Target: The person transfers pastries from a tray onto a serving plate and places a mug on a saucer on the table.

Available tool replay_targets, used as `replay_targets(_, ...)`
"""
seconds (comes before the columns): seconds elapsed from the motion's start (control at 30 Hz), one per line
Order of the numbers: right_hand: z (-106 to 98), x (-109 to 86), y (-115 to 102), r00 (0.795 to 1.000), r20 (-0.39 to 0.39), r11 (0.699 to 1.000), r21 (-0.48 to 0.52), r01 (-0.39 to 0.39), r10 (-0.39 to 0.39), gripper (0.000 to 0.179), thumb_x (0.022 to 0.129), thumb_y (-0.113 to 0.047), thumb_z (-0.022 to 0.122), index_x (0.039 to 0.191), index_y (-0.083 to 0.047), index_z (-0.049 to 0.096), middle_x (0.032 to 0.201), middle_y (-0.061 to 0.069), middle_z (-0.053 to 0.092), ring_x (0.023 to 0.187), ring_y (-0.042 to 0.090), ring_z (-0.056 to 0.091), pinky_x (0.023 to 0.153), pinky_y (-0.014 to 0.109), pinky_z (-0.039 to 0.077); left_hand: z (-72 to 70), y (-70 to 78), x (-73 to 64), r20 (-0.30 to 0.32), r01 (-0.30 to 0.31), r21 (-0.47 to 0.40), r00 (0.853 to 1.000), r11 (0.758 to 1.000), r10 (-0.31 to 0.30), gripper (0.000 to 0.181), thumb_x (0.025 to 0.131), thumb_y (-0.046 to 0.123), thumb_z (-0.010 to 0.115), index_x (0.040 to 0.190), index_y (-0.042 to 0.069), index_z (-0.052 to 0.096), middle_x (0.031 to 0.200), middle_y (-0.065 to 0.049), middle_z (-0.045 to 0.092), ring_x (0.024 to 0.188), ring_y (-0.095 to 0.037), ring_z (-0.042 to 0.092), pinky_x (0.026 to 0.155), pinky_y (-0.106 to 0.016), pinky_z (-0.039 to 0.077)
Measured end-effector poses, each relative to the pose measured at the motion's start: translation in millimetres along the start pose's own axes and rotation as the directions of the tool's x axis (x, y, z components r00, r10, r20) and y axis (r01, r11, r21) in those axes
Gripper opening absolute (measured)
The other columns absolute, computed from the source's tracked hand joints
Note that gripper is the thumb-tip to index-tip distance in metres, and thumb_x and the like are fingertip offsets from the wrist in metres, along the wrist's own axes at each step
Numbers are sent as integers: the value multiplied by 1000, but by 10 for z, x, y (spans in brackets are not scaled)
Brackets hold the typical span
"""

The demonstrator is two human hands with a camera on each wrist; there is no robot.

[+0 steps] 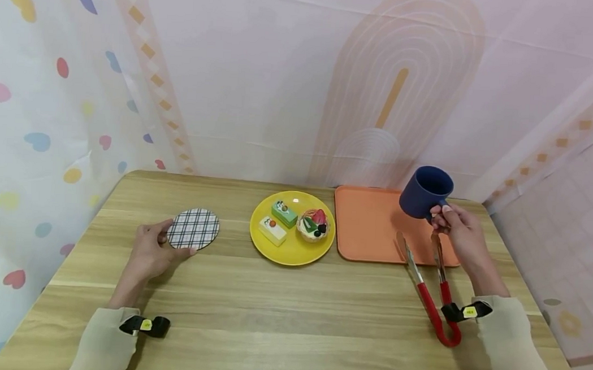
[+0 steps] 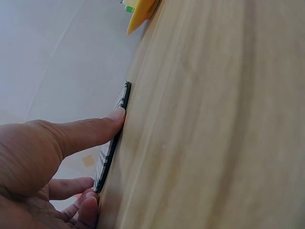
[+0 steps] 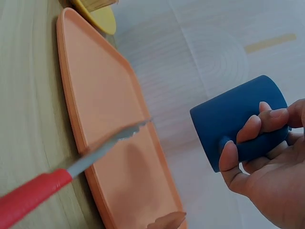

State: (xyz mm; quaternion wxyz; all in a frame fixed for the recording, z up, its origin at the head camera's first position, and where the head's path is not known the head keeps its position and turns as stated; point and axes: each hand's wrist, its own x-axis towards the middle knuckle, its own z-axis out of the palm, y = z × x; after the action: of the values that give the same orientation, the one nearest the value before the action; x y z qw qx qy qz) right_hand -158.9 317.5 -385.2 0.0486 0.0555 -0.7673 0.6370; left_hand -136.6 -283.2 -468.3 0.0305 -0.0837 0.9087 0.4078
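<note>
In the head view, my left hand [image 1: 152, 252] pinches the rim of a round black-and-white checked coaster [image 1: 194, 228] on the left of the table. The left wrist view has the thumb on the edge of the coaster [image 2: 112, 138], which lies close along the wood. A dark blue mug [image 1: 423, 194] is held up over the orange tray [image 1: 365, 223]; my right hand [image 1: 467, 235] grips its handle. The mug [image 3: 238, 119] stands clear of the tray in the right wrist view. What it contains cannot be seen.
Red-handled tongs [image 1: 429, 303] lie with their tips over the tray's front edge, below my right hand. Between the coaster and the tray sits a yellow plate [image 1: 292, 255] bearing two small cake blocks [image 1: 273, 231] and a fruit tart [image 1: 313, 225]. A patterned curtain [image 1: 261, 92] hangs behind the table.
</note>
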Motion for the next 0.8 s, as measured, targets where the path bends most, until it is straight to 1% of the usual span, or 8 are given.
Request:
replay_targets(0.2, 74, -32, -59, 1000, 17, 1000, -1, 26, -26, 38, 112, -26, 41, 108, 9, 56, 84, -1, 51, 78, 15, 52, 66, 18, 55, 2, 11, -11, -2, 1, -3, 1000, 1000, -1, 101, 83, 27, 87, 155, -12, 27, 142, -29, 23, 115, -37, 35, 80, -29, 36)
replay_targets(0.33, 125, -45, -95, 998, 32, 999, 2, 48, -48, 40, 112, -26, 42, 108, 11, 55, 82, 0, 49, 76, 15, 52, 65, 20, 54, 2, 6, -15, 0, 1, -2, 1000, 1000, -1, 101, 83, 26, 87, 155, -12, 27, 142, -30, 23, 115, -37, 35, 80, -29, 36)
replay_targets(0.5, 190, -60, -145, 998, 41, 999, 2, 50, -50, 38, 112, -24, 41, 107, 12, 55, 81, -1, 49, 75, 15, 51, 65, 21, 55, 4, 5, -20, -4, 2, 4, 1000, 1000, -2, 100, 83, 25, 87, 156, -11, 27, 142, -29, 24, 115, -37, 34, 81, -29, 36)
replay_targets(0.63, 244, -67, -194, 998, 49, 999, -3, 45, -45, 38, 112, -24, 41, 107, 11, 55, 81, 0, 50, 75, 16, 51, 65, 20, 55, -8, 1, -30, -4, 3, 13, 1000, 1000, -2, 103, 83, 28, 87, 156, -11, 26, 141, -30, 24, 114, -37, 33, 79, -29, 36)
replay_targets(0.8, 312, -70, -239, 996, 60, 998, 12, 59, -59, 40, 112, -23, 41, 107, 14, 54, 81, 1, 50, 75, 17, 51, 64, 20, 55, -8, 5, -26, -9, 0, 15, 1000, 1000, 0, 102, 83, 26, 87, 156, -12, 27, 140, -30, 25, 113, -36, 33, 79, -29, 35)
